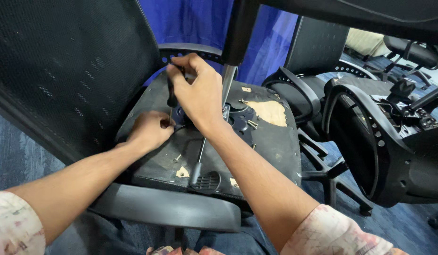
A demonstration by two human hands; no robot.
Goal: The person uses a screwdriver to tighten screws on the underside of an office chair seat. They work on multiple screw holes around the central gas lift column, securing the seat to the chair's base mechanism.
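Black-handled screwdriver (172,94) stands upright in right hand (198,92), tip down by left hand (150,130).

**The chair seat and what lies on it**

The upturned chair seat (275,141) is flat, black and worn. A loose screw (177,158) lies on it near the front. More screws (252,123) sit by the dark metal plate (240,115). A tan patch (271,112) shows.
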